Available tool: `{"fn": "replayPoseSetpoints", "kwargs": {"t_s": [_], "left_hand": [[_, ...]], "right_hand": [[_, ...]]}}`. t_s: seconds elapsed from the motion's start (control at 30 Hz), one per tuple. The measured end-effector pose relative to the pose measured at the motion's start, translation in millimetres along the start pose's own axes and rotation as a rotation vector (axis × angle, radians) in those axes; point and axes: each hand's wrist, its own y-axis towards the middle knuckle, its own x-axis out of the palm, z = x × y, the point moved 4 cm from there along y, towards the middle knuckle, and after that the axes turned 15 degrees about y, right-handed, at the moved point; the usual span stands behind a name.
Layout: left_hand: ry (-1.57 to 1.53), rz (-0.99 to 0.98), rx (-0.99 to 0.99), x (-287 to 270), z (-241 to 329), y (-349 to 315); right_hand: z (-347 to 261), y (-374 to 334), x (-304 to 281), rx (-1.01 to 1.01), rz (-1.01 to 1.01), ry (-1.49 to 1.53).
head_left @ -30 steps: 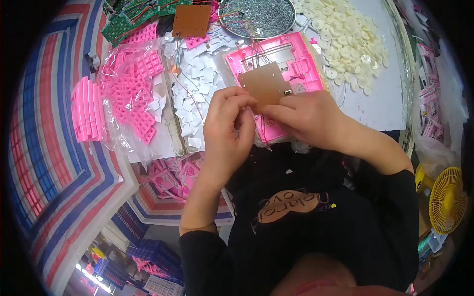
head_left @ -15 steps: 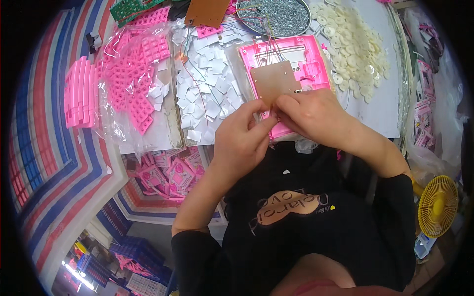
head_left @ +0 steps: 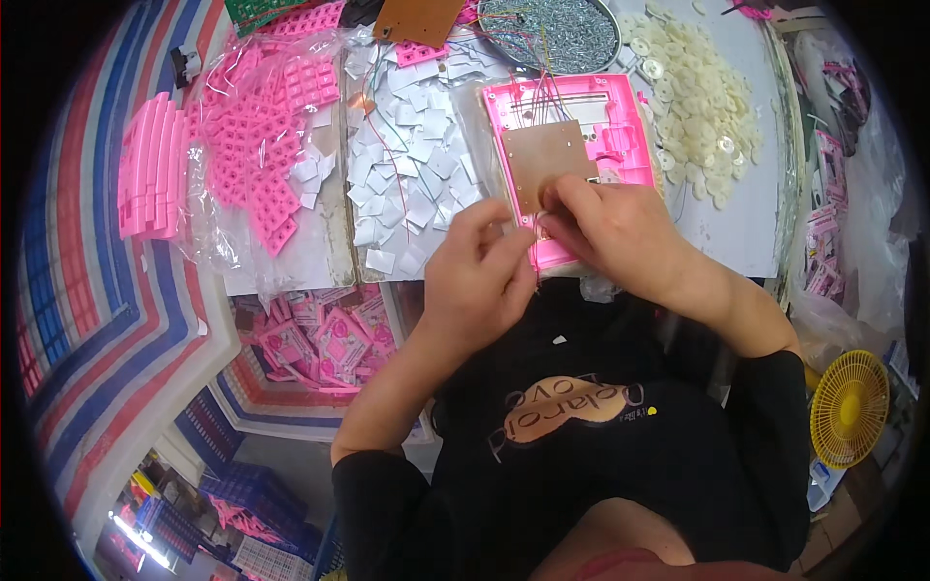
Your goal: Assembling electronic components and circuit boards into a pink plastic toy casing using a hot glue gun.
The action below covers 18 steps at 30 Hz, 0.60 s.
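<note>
A pink plastic casing [head_left: 632, 126] lies on the table in front of me, a brown circuit board [head_left: 547, 155] resting inside it with thin wires at its upper edge. My right hand [head_left: 630, 228] is closed in a pinch at the board's lower edge. Whatever its fingertips hold is too small to make out. At the casing's lower left edge, my left hand [head_left: 480, 281] has curled fingers, with thumb and forefinger close together. Any small part between them is hidden.
White paper pieces [head_left: 412, 145] and pink keypad parts [head_left: 247, 145] in clear plastic lie left. A tray of screws [head_left: 557, 39] stands behind the casing, cream discs [head_left: 707, 126] to its right. A yellow fan [head_left: 850, 409] stands low right; pink printed packages [head_left: 329, 344] fill a compartment below the table.
My left fingertips have drawn slightly away from the right ones, where they were meeting before. The right hand stays at the board's lower edge. The whole view has shifted a little.
</note>
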Motion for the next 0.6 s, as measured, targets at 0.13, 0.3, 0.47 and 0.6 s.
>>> {"fn": "replayPoseSetpoints", "kwargs": {"t_s": [0.13, 0.3, 0.47, 0.6], "left_hand": [[0.088, -0.124, -0.07, 1, 1, -12], [0.151, -0.19, -0.15, 12, 7, -27], [-0.118, -0.343, -0.292, -14, 4, -17], [-0.239, -0.245, -0.373, -25, -2, -5]], "right_hand": [[1, -1, -6, 0.025, 0.054, 0.142], [-3, -15, -21, -0.137, 0.01, 0.026], [-4, -20, -15, -0.18, -0.04, -0.063], [-8, -19, -15, -0.169, -0.141, -0.168]]}}
